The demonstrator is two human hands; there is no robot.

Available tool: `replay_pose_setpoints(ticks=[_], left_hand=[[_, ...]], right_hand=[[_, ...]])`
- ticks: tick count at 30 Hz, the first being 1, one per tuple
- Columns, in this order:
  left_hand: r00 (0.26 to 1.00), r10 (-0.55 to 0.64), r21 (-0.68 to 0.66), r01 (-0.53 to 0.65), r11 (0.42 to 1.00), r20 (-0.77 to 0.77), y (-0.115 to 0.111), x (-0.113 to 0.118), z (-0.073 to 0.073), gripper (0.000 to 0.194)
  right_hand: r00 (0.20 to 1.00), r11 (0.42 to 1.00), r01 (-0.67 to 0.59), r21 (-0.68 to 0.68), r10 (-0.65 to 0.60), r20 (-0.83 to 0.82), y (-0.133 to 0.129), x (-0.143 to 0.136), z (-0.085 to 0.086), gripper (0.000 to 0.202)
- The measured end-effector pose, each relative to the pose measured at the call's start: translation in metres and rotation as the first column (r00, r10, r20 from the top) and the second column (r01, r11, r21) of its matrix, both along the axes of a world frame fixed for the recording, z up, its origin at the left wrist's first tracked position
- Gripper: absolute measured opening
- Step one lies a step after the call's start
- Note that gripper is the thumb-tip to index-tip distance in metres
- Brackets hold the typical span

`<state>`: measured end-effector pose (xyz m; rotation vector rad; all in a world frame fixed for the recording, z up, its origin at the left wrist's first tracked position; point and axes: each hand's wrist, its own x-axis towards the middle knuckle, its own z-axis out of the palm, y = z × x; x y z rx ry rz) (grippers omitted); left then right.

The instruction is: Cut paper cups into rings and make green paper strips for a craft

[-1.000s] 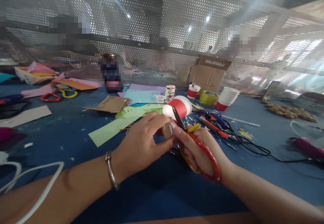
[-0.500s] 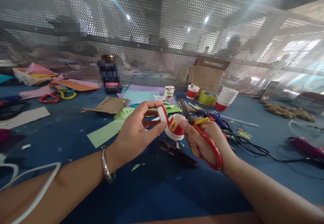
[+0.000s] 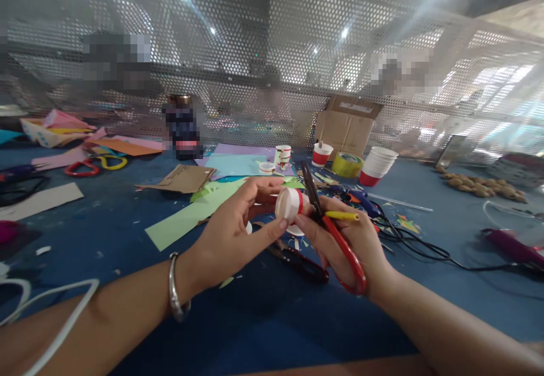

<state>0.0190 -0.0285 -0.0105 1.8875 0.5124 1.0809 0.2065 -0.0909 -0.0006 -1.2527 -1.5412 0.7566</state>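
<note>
In the middle of the head view, my left hand [image 3: 238, 226] is closed around a small white paper cup piece [image 3: 288, 205] with a red band, its round end facing me. My right hand [image 3: 352, 240] grips scissors [image 3: 346, 254] with red and yellow handles, dark blades pointing up and away. Its thumb and fingertips are at the right side of the cup piece. A white rim [image 3: 295, 230] shows just below, mostly hidden by my hands. Under them lies a dark-handled hand tool [image 3: 308, 265], its kind unclear.
Green paper [image 3: 174, 226] and cardboard [image 3: 182, 178] lie to the left. Farther back stand a decorated cup [image 3: 283, 157], a red-and-white cup [image 3: 322, 154], yellow tape [image 3: 347, 165] and stacked paper cups [image 3: 377, 165]. A blue glue gun [image 3: 364, 201] trails a black cable [image 3: 425, 246] rightward.
The cup piece has turned so its round white end faces me, and my hands have come closer together. The scissors remain in my right hand, slightly shifted.
</note>
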Motion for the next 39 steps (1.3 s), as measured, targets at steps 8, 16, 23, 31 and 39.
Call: replay_pose_setpoints(ticks=[8, 16, 23, 31, 39], left_hand=[[0.999, 0.017, -0.267, -0.003, 0.964, 0.051, 0.002, 0.005, 0.003, 0.030], [0.971, 0.177, -0.595, -0.049, 0.802, 0.159, -0.002, 0.006, 0.011, 0.027], [0.952, 0.207, -0.595, -0.034, 0.803, 0.225, -0.001, 0.005, 0.010, 0.023], [0.973, 0.052, -0.488, 0.066, 0.870, 0.225, 0.001, 0.003, 0.004, 0.039], [0.979, 0.012, -0.465, 0.085, 0.881, 0.203, -0.003, 0.003, 0.004, 0.040]], right_hand=[[0.996, 0.997, -0.074, 0.005, 0.074, 0.057, -0.001, 0.004, -0.001, 0.012], [0.970, 0.968, -0.051, 0.247, -0.011, 0.242, 0.002, 0.009, -0.001, 0.020], [0.912, 0.994, -0.057, 0.097, 0.012, 0.409, 0.003, 0.013, -0.003, 0.035], [0.819, 0.964, -0.081, 0.253, -0.080, 0.568, 0.002, 0.015, -0.010, 0.046], [0.760, 0.950, -0.089, 0.298, -0.129, 0.637, 0.002, 0.014, -0.008, 0.047]])
